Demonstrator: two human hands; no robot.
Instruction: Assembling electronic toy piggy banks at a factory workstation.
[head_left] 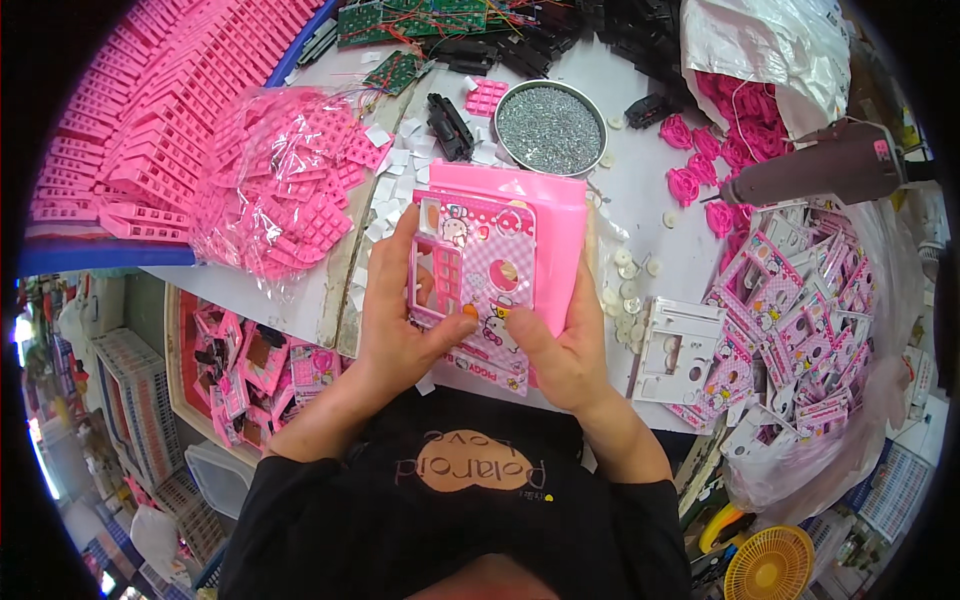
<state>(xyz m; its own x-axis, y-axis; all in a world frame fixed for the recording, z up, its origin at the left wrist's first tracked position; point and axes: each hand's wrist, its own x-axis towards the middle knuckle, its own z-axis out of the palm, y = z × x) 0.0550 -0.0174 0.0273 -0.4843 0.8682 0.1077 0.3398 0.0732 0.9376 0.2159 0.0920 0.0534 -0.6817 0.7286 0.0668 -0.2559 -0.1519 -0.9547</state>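
My left hand (395,315) grips the left edge of a pink printed front panel (515,225) with a checked pattern, cartoon figures, a rectangular opening and a round hole. The panel lies tilted over a plain bright-pink plastic housing (562,215), covering much of it. Wrapped round the right side of the housing is my right hand (565,345), its thumb resting on the panel's face. Both thumbs press near the panel's lower middle. The fingers behind are partly hidden. Whether panel and housing are joined I cannot tell.
Beyond the housing stands a round tin of small metal screws (552,125). Pink keypads in a clear bag (285,180) lie left. At right are a heat gun (815,168), pink wire coils (690,165) and a bag of printed panels (800,320). Circuit boards (395,72) lie behind.
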